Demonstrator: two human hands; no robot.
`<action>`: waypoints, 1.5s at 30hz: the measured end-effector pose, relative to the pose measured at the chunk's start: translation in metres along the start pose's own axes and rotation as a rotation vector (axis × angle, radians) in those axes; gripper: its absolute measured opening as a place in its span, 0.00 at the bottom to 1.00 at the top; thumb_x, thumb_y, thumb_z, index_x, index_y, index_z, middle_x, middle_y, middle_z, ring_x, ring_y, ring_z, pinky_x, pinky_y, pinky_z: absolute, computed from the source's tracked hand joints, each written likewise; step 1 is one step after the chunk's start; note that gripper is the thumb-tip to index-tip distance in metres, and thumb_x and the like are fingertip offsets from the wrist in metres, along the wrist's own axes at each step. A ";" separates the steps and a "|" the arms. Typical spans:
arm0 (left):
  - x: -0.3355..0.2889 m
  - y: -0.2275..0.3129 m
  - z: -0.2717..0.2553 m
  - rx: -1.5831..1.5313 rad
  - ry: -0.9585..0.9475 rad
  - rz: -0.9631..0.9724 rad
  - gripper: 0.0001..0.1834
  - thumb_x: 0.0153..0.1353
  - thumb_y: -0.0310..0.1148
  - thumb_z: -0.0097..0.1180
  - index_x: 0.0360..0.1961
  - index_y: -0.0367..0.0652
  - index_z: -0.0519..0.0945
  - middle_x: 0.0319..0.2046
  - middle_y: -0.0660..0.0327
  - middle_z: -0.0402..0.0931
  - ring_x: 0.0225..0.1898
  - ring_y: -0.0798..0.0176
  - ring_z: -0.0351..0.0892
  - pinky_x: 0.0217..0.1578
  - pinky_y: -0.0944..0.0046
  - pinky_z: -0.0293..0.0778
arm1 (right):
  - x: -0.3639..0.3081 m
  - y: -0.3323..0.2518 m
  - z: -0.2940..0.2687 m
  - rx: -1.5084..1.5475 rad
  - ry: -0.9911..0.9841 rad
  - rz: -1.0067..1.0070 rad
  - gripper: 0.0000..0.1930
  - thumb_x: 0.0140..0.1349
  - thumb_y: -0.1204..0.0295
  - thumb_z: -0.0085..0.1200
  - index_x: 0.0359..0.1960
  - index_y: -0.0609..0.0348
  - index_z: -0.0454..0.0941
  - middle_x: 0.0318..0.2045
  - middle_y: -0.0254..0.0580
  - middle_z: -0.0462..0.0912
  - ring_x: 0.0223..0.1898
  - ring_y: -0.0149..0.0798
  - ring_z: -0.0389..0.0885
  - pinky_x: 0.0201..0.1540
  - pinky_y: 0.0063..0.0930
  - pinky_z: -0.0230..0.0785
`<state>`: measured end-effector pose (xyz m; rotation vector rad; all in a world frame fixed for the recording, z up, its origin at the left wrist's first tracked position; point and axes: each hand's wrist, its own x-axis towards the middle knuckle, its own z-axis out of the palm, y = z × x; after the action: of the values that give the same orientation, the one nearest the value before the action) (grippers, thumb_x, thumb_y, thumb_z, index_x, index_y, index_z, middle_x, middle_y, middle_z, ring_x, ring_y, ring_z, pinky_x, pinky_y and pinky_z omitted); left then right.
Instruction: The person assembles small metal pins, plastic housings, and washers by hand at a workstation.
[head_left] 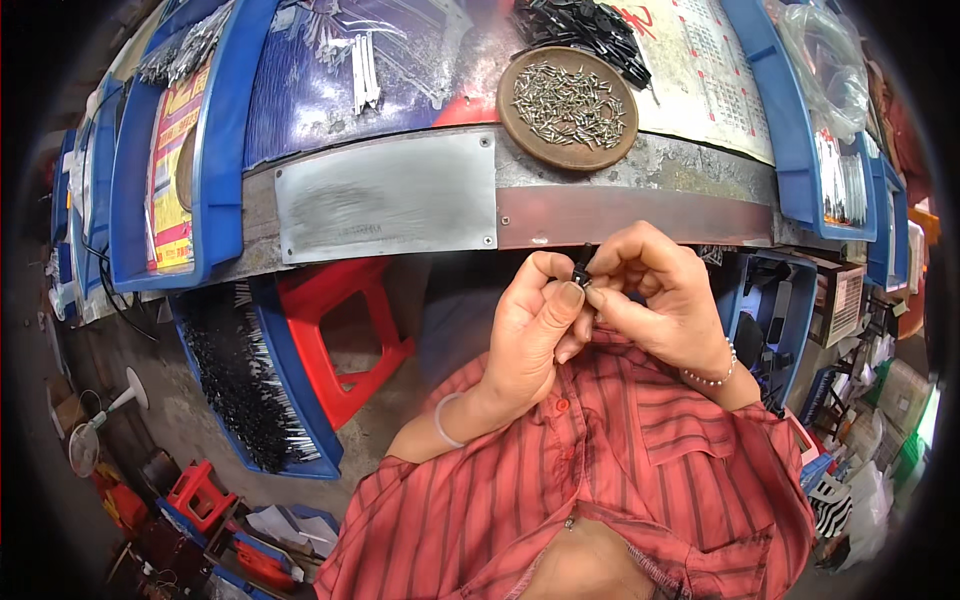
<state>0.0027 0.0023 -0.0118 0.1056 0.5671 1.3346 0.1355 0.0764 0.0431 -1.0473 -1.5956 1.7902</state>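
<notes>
My left hand point(535, 325) and my right hand point(660, 295) meet just below the metal-edged workbench point(400, 195), in front of my red striped shirt. Between their fingertips they pinch a small black part point(581, 265); both hands touch it. A round brown dish point(568, 108) of small silvery metal pins sits on the bench above the hands. Behind the dish lies a heap of small black parts point(585, 28). A beaded bracelet circles my right wrist and a pale band my left.
Blue trays point(215, 150) flank the bench, another blue tray point(800, 130) on the right. A blue bin of black-and-silver pieces point(250, 385) and a red plastic stool point(335, 330) stand below on the left. Clutter and boxes fill the floor.
</notes>
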 end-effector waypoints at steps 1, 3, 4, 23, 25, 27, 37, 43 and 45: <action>0.001 0.000 -0.002 -0.008 -0.015 -0.007 0.12 0.62 0.35 0.53 0.41 0.44 0.66 0.25 0.65 0.73 0.20 0.78 0.67 0.13 0.81 0.57 | 0.000 0.000 0.001 -0.097 0.014 -0.029 0.07 0.55 0.82 0.51 0.35 0.65 0.70 0.27 0.34 0.75 0.28 0.24 0.76 0.32 0.19 0.70; 0.001 0.001 -0.001 -0.005 -0.017 -0.001 0.12 0.62 0.35 0.53 0.41 0.44 0.66 0.26 0.65 0.74 0.20 0.78 0.67 0.13 0.81 0.57 | 0.000 -0.002 0.002 -0.120 0.025 -0.041 0.06 0.54 0.82 0.52 0.34 0.66 0.71 0.26 0.35 0.76 0.28 0.24 0.77 0.32 0.19 0.71; 0.001 0.001 -0.001 0.003 -0.021 0.003 0.12 0.62 0.35 0.53 0.41 0.43 0.66 0.27 0.64 0.75 0.20 0.77 0.67 0.13 0.81 0.57 | 0.000 -0.002 0.003 -0.142 0.039 -0.055 0.06 0.53 0.82 0.53 0.32 0.66 0.72 0.26 0.37 0.77 0.28 0.25 0.77 0.32 0.20 0.71; 0.000 0.002 -0.006 0.072 -0.002 0.015 0.10 0.63 0.33 0.52 0.39 0.45 0.65 0.18 0.65 0.69 0.15 0.78 0.59 0.13 0.80 0.54 | 0.013 0.023 0.004 -0.780 0.033 -0.411 0.07 0.47 0.82 0.55 0.29 0.61 0.72 0.23 0.44 0.73 0.24 0.47 0.76 0.26 0.31 0.70; 0.000 0.003 -0.004 0.092 -0.003 -0.010 0.12 0.62 0.38 0.52 0.41 0.44 0.66 0.18 0.64 0.68 0.13 0.77 0.57 0.13 0.79 0.53 | 0.015 0.031 -0.001 -0.703 0.005 -0.392 0.07 0.46 0.82 0.55 0.29 0.61 0.72 0.23 0.43 0.74 0.24 0.45 0.76 0.26 0.31 0.69; -0.001 0.004 -0.004 0.113 -0.004 -0.037 0.15 0.62 0.42 0.52 0.42 0.44 0.66 0.17 0.64 0.67 0.11 0.77 0.54 0.13 0.78 0.51 | 0.015 0.035 -0.001 -0.648 0.035 -0.386 0.07 0.47 0.82 0.56 0.28 0.61 0.73 0.23 0.43 0.74 0.23 0.43 0.76 0.26 0.30 0.69; -0.005 0.024 -0.028 -0.298 -0.130 -0.066 0.17 0.66 0.45 0.43 0.41 0.40 0.69 0.16 0.63 0.65 0.09 0.76 0.53 0.12 0.75 0.50 | -0.001 0.043 -0.015 -0.476 0.027 -0.152 0.04 0.48 0.81 0.56 0.26 0.62 0.74 0.23 0.40 0.78 0.23 0.33 0.79 0.28 0.23 0.71; -0.006 0.021 -0.029 -0.292 -0.159 -0.083 0.19 0.69 0.46 0.35 0.41 0.39 0.66 0.15 0.66 0.62 0.08 0.77 0.52 0.11 0.75 0.50 | -0.006 0.046 -0.016 -0.428 -0.023 -0.129 0.03 0.49 0.81 0.55 0.27 0.63 0.74 0.24 0.38 0.79 0.24 0.30 0.79 0.29 0.21 0.72; -0.007 0.020 -0.027 -0.300 -0.162 -0.104 0.18 0.69 0.46 0.35 0.41 0.39 0.66 0.15 0.66 0.62 0.08 0.76 0.52 0.11 0.75 0.50 | -0.007 0.045 -0.016 -0.354 -0.026 -0.105 0.03 0.50 0.81 0.55 0.27 0.64 0.74 0.25 0.38 0.79 0.25 0.29 0.80 0.30 0.21 0.72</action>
<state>-0.0283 -0.0057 -0.0253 -0.0610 0.2283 1.2819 0.1576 0.0719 0.0002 -1.0718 -1.9937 1.4908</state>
